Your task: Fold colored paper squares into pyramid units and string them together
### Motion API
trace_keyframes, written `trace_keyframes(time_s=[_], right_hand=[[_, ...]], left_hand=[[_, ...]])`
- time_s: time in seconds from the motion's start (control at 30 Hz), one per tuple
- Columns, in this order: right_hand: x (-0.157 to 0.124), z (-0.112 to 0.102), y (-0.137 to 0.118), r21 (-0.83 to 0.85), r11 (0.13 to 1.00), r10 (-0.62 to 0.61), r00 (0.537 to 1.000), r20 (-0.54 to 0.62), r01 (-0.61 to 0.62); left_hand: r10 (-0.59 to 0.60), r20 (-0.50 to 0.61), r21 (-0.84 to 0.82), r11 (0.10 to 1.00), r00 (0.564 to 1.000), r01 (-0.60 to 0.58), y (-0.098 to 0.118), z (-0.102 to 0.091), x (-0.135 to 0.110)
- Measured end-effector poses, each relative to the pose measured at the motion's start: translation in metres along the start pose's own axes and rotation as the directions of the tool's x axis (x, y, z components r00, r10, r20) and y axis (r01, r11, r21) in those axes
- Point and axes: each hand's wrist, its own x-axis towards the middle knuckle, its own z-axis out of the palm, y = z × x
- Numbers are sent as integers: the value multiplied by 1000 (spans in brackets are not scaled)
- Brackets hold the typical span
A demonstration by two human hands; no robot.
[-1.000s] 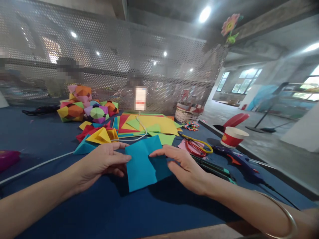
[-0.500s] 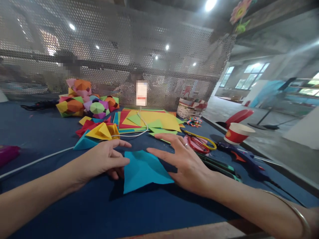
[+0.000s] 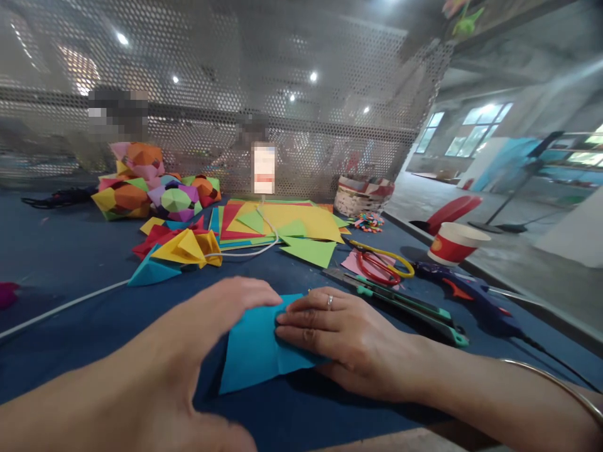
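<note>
A blue sheet of paper [image 3: 252,355] with crease lines lies on the dark blue tabletop in front of me. My right hand [image 3: 339,333] rests flat on its right part, fingers stretched side by side, hiding that side of the sheet. Closer to the camera, my left hand [image 3: 188,358] is open, thumb spread wide from the fingers. Its fingertips are at the sheet's upper left edge; whether they touch it I cannot tell. Just beyond sit folded paper pieces: a yellow one [image 3: 183,246] and a blue one [image 3: 151,271].
Paper balls [image 3: 125,199] stand at the back left, stacked coloured paper [image 3: 311,221] in the middle. At right lie scissors [image 3: 400,263], a utility knife [image 3: 409,307] and a glue gun [image 3: 471,295], near a paper cup [image 3: 456,243]. A white cable [image 3: 70,307] crosses the left side.
My right hand has come down from beside the paper to lie flat on it. My left hand has let go of the left edge, moved nearer the camera and spread open. The sheet lies flatter.
</note>
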Motion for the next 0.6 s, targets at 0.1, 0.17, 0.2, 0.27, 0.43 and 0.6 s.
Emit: trace_keyframes(time_s=[0.1,0.17,0.2,0.27,0.43,0.6], right_hand=[[-2,0,-1,8,1000,26,1000,17,-26],[-2,0,-1,21,999,24,999,26,-24],[-1,-1,-1,27,999,19,1000,22,-20],[0,-2,-1,26,1000,7,1000,-3,-7],[-3,-3,-9,33,999,7,1000,-29,-6],[-7,-2,-23,122,990,66,998,-1,-66]], left_hand=[[50,24,130,990,998,-52,-1,15,-15],[76,23,163,983,997,-78,-4,22,-16],[111,26,169,979,994,-114,-6,23,-15],[189,59,179,964,980,-197,-10,25,-11],[298,62,113,946,952,-304,-21,38,-25],[274,1,163,949,962,-270,-16,46,-42]])
